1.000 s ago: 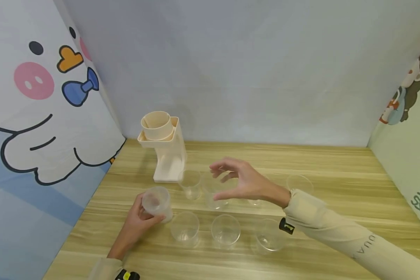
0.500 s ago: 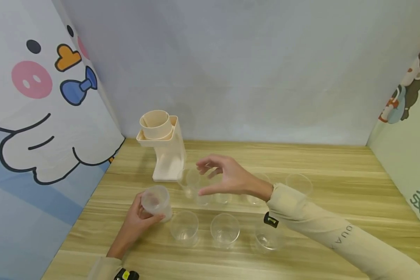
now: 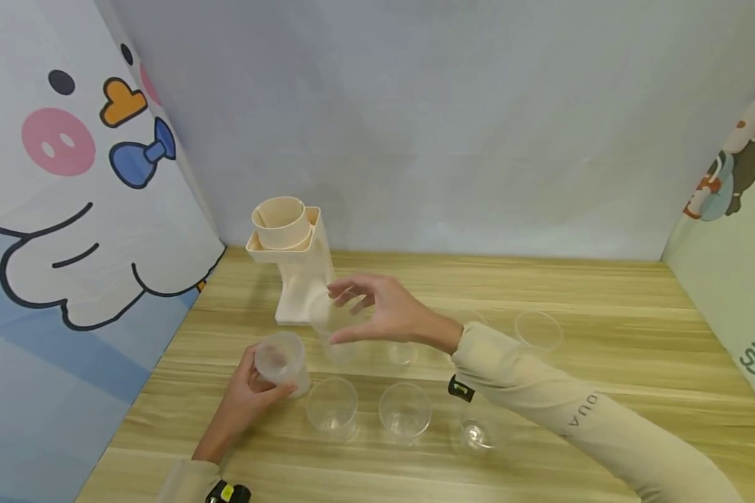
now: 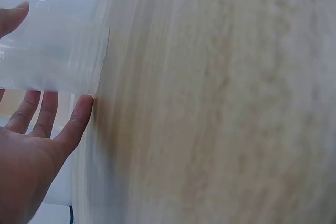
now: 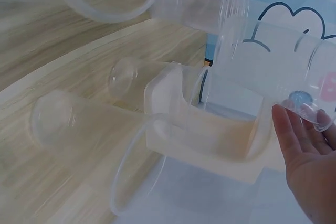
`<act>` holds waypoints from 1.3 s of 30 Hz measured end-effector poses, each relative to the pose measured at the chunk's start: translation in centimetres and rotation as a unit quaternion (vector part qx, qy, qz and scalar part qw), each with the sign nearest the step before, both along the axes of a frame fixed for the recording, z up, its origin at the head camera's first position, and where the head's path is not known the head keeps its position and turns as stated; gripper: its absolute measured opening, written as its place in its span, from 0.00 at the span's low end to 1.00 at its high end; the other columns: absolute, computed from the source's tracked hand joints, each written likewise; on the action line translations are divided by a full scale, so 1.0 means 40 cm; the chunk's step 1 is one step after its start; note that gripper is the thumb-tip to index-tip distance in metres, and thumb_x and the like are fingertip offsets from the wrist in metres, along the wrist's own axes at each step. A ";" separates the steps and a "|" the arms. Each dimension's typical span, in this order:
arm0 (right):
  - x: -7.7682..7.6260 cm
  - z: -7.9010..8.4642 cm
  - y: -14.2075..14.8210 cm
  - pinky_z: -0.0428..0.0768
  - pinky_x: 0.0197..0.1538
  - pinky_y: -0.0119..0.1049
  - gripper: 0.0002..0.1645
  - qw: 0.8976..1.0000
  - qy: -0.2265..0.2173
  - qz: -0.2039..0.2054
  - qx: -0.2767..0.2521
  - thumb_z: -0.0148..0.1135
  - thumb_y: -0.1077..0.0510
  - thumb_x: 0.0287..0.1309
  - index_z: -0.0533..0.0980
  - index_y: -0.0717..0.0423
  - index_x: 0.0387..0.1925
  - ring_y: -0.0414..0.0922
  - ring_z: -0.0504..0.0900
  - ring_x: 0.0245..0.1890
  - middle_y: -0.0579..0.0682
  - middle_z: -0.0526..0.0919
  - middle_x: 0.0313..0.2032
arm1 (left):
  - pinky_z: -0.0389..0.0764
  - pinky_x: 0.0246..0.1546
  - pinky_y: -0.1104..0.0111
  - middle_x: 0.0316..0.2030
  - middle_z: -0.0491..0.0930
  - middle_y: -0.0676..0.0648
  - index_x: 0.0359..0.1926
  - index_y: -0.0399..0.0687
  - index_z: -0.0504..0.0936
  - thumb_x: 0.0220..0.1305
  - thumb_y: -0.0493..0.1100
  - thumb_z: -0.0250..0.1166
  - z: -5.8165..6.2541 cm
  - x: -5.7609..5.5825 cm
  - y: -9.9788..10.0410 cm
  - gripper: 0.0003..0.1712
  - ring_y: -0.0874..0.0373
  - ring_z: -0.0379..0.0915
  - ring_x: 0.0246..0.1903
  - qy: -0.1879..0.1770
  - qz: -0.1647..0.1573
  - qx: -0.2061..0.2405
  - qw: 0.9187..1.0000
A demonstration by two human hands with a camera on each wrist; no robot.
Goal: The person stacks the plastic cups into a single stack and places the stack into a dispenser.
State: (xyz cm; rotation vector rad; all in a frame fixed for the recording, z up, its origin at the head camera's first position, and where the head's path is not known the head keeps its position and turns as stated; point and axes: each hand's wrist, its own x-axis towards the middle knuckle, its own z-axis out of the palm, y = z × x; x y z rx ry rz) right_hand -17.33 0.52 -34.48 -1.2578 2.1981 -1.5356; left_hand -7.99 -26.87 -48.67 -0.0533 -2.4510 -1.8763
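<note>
My left hand (image 3: 245, 398) grips a stack of cloudy plastic cups (image 3: 281, 363) near the table's left side; the left wrist view shows its fingers along the side of the stack (image 4: 50, 59). My right hand (image 3: 390, 311), its thumb and fingers curved round a clear plastic cup (image 5: 273, 59), is above the table in front of the cream stand (image 3: 306, 279). In the head view this cup is faint and partly behind the fingers. Between the hands, a clear cup (image 3: 332, 411) stands upright in the front row, beside another clear cup (image 3: 405, 413).
The cream stand bears a round cream holder (image 3: 282, 222) on top. More clear cups, including one at the right (image 3: 539, 332), stand on the wooden table (image 3: 616, 391); some are partly behind my right arm. A grey backdrop (image 3: 415, 140) rises behind, with printed panels at both sides.
My right hand has moved left with the clear cup, towards the cream stand and the cup stack. My left hand has kept its hold on the stack and stayed in place.
</note>
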 end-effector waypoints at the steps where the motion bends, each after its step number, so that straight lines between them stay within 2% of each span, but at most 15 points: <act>1: -0.001 -0.001 -0.006 0.79 0.47 0.35 0.38 1.000 -0.001 0.000 -0.002 0.79 0.59 0.38 0.73 0.62 0.54 0.46 0.79 0.47 0.53 0.79 0.49 | 0.78 0.44 0.67 0.55 0.66 0.43 0.63 0.47 0.61 0.48 0.34 0.74 0.000 0.000 0.000 0.43 0.56 0.70 0.51 0.000 -0.001 0.000 1.000; 10: -0.004 0.006 -0.050 0.79 0.47 0.35 0.37 0.999 -0.015 0.010 -0.029 0.79 0.61 0.38 0.73 0.64 0.53 0.49 0.80 0.47 0.55 0.79 0.48 | 0.76 0.45 0.68 0.56 0.66 0.44 0.63 0.48 0.61 0.48 0.37 0.75 0.004 -0.003 -0.005 0.43 0.53 0.65 0.54 -0.003 0.000 -0.018 1.000; 17: -0.011 0.006 -0.080 0.80 0.46 0.36 0.37 0.999 -0.005 0.006 -0.032 0.79 0.60 0.38 0.74 0.62 0.53 0.49 0.79 0.48 0.53 0.80 0.47 | 0.76 0.45 0.68 0.55 0.67 0.43 0.63 0.47 0.62 0.48 0.37 0.75 0.007 -0.004 -0.005 0.43 0.49 0.64 0.54 -0.001 0.002 -0.024 1.000; 25: -0.017 0.006 -0.117 0.80 0.46 0.36 0.39 1.000 0.012 0.005 -0.027 0.79 0.57 0.37 0.73 0.63 0.54 0.44 0.78 0.48 0.53 0.80 0.48 | 0.76 0.46 0.68 0.55 0.68 0.42 0.64 0.47 0.61 0.49 0.38 0.75 0.009 -0.004 -0.004 0.43 0.52 0.68 0.52 -0.004 -0.005 -0.023 1.000; 32: -0.011 0.004 -0.149 0.79 0.47 0.33 0.38 0.999 -0.011 0.022 -0.039 0.78 0.59 0.38 0.73 0.65 0.53 0.42 0.79 0.46 0.54 0.79 0.48 | 0.76 0.46 0.69 0.54 0.68 0.42 0.63 0.48 0.60 0.50 0.38 0.74 0.011 -0.004 -0.006 0.43 0.55 0.70 0.50 -0.008 -0.004 -0.021 1.000; 39: -0.004 0.003 -0.176 0.78 0.50 0.33 0.38 0.998 -0.034 0.041 -0.043 0.77 0.61 0.40 0.71 0.68 0.54 0.47 0.79 0.48 0.59 0.77 0.50 | 0.75 0.47 0.71 0.55 0.68 0.42 0.63 0.47 0.60 0.51 0.38 0.74 0.007 -0.004 -0.007 0.42 0.58 0.69 0.51 -0.010 -0.006 -0.025 1.000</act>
